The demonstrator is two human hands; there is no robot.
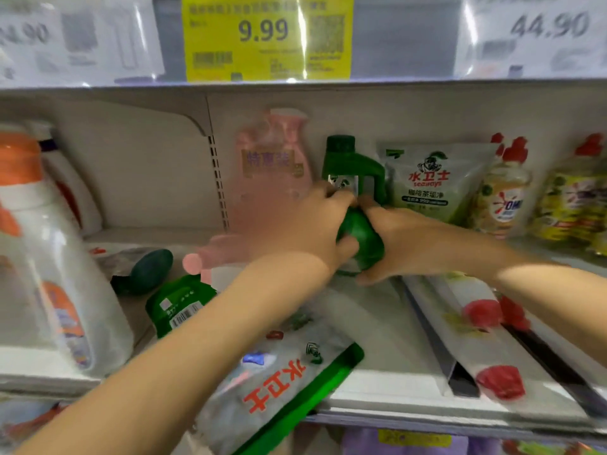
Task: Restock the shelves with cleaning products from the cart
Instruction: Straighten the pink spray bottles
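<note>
Both my hands reach into the middle shelf (pixel 377 385). My left hand (pixel 315 224) and my right hand (pixel 394 238) grip a green bottle (pixel 361 238) from either side; it lies tilted on the shelf, its base towards me. Right behind it stands an upright green bottle (pixel 348 162) with a handle and a dark cap. A grey-green refill pouch (pixel 430 182) with red characters stands to the right of that. Another such pouch (pixel 285 379) lies flat at the shelf's front edge under my left forearm.
A pink pouch (pixel 276 165) leans on the back wall. A dark green bottle (pixel 147 270) and a green pouch (pixel 177 303) lie to the left. Large white bottles with orange caps (pixel 42 257) fill the left side. Yellow bottles (pixel 505 192) stand at the right. Price tags (pixel 266 37) hang above.
</note>
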